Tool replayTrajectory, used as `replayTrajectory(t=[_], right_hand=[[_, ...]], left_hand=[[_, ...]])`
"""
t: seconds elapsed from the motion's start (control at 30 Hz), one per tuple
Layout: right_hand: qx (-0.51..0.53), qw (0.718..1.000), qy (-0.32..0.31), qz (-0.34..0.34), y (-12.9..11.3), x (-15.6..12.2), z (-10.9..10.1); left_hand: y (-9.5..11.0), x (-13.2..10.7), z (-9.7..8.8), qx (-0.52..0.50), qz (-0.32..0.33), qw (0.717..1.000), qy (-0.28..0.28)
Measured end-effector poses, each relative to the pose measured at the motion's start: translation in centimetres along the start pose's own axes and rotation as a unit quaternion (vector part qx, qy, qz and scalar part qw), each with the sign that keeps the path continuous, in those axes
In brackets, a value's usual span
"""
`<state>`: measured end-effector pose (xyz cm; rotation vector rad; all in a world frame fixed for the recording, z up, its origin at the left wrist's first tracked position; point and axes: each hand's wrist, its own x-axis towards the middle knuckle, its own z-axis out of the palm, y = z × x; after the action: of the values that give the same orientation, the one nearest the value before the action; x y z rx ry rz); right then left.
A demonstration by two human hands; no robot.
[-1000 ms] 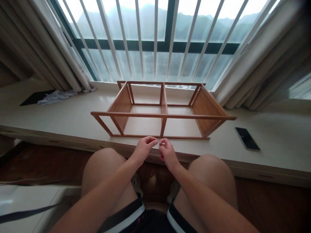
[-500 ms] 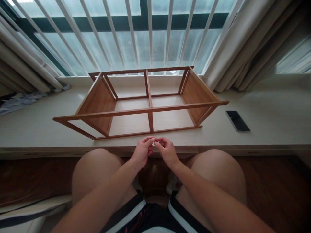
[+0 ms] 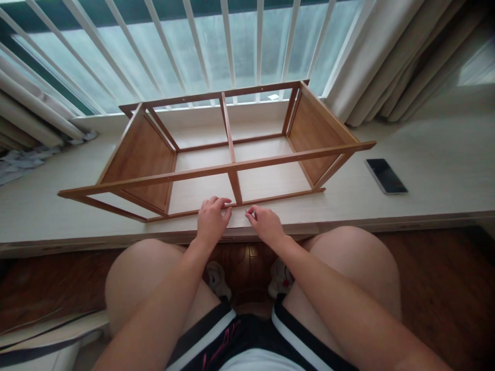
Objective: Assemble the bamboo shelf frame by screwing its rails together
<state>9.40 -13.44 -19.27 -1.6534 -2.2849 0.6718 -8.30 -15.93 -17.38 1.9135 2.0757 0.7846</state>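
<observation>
A brown wooden frame (image 3: pixel 201 172) with solid end panels lies on the pale window ledge in front of me. My left hand (image 3: pixel 212 216) is at its near lower rail, with thumb and index finger apart and nothing visible between them. Just to the right, my right hand (image 3: pixel 265 222) has thumb and fingertips pinched together. A tiny thin sliver shows at those fingertips, too small to name. The two hands are apart, both close to the frame's middle upright (image 3: pixel 234 186).
A dark-screened phone (image 3: pixel 386 176) lies on the ledge (image 3: pixel 436 190) to the right of the frame. Window bars (image 3: pixel 230 46) rise behind it. Curtains hang at the left (image 3: pixel 27 108) and right (image 3: pixel 381 67). My knees are under the ledge's front edge.
My hands, together at the fingertips before, have separated. The left moved left and up to the frame's near rail; the right moved slightly up. The view has tilted down.
</observation>
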Motion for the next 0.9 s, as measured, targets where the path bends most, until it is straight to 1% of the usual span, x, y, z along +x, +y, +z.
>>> replayTrajectory(t=[0.03,0.1,0.2,0.3,0.43,0.73,0.9], right_hand=[[-0.019,1.0,-0.005,0.0,-0.1,0.3,0.1],[-0.029,1.0,-0.009,0.0,-0.3,0.8,0.3],[-0.046,0.999,-0.011,-0.003,-0.5,1.2,0.6],[-0.058,0.998,-0.012,-0.006,-0.5,1.5,0.7],[-0.071,0.997,-0.01,-0.005,-0.6,1.7,0.7],[-0.089,0.996,0.003,-0.001,-0.7,2.0,1.0],[-0.094,0.996,0.006,-0.002,-0.8,2.1,1.2]], left_hand=[[-0.2,0.3,0.1,0.045,0.011,0.999,-0.004],[-0.5,0.8,0.7,0.098,0.019,0.994,-0.033],[-0.6,1.0,1.7,0.128,0.026,0.99,-0.06],[-0.9,1.0,2.3,0.132,0.023,0.989,-0.066],[-1.3,1.2,2.6,0.128,0.014,0.989,-0.075],[-1.5,1.2,2.7,0.133,0.031,0.988,-0.077],[-1.4,1.2,2.7,0.135,0.027,0.988,-0.077]])
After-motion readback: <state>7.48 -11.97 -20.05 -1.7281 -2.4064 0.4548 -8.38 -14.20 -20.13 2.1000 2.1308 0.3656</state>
